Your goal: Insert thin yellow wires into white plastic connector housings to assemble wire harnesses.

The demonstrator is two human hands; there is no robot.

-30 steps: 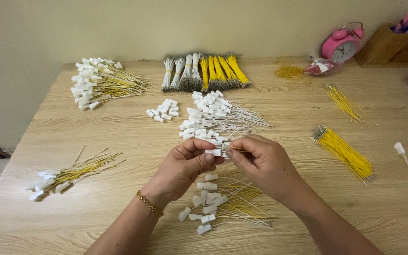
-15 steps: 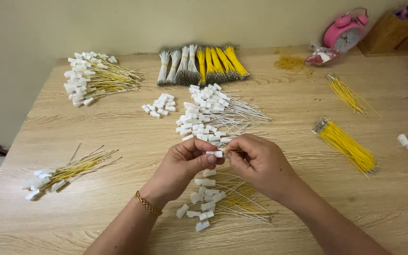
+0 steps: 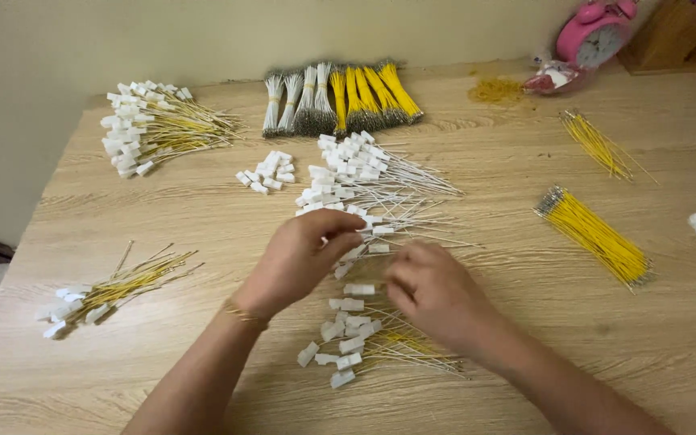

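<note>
Pale wood-grain is covering the table (image 3: 525, 201), and in the head view, the only one, both hands are meeting just below its middle. The left hand (image 3: 300, 262) is coming in from seven o'clock with a thin gold bracelet (image 3: 243, 314) at the wrist, its fingers (image 3: 340, 242) curling down onto the near edge of the pile of white-capped silver wires (image 3: 364, 189), which is lying at twelve o'clock from the hands; whether they are pinching a cap or only touching it cannot be told. The right hand (image 3: 437, 294) is entering from five o'clock, its fingers bent loosely inward, and what they are grasping, if anything, is hidden. Between and beneath the hands, a heap of capped yellow wires (image 3: 356, 342) is lying at six o'clock, caps pointing left. Loose white caps (image 3: 269, 171) are sitting at eleven o'clock. Farther out, one capped yellow bundle (image 3: 155, 129) is resting at ten o'clock and another (image 3: 114, 290) at eight o'clock. Grey and yellow wire bunches (image 3: 336, 101) are fanning along the far edge at twelve. Bare yellow wires (image 3: 598, 238) are lying at three o'clock, a thinner bundle (image 3: 598, 145) at two, and a pink alarm clock (image 3: 594, 32) is standing at one o'clock.
</note>
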